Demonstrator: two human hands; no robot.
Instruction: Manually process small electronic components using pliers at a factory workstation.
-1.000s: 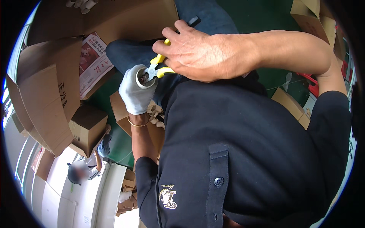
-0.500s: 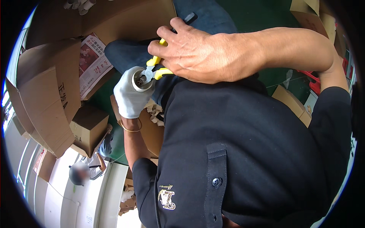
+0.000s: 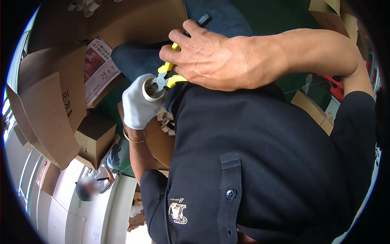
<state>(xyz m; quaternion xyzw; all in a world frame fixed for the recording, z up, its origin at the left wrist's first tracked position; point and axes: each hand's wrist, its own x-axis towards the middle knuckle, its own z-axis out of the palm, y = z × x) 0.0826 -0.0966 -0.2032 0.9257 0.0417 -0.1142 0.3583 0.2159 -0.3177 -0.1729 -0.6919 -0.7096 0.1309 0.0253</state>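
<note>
My left hand (image 3: 138,103), in a white glove, is closed around a short white tube-like piece (image 3: 147,96) with its round opening facing up. Inside the opening sits something dark and metallic, too small to name. My bare right hand (image 3: 215,59) grips pliers (image 3: 175,79) with yellow handles. The pliers' jaws reach into the opening and touch or nearly touch the dark part; whether they are closed on it I cannot tell. A dark stick-like end (image 3: 204,19) pokes out beyond my right fingers, its other end hidden by the hand.
Beneath my left forearm, a cardboard box (image 3: 158,142) holds several whitish tube pieces (image 3: 165,122). Large open cartons (image 3: 44,97) stand at the left, beside a printed red-and-white sheet (image 3: 97,67). Another person (image 3: 91,187) is at lower left. More cartons (image 3: 310,110) and red things (image 3: 334,87) lie at right.
Both hands have shifted very slightly, and the pliers' jaws have turned a little within the tube's opening. Both grips are the same.
</note>
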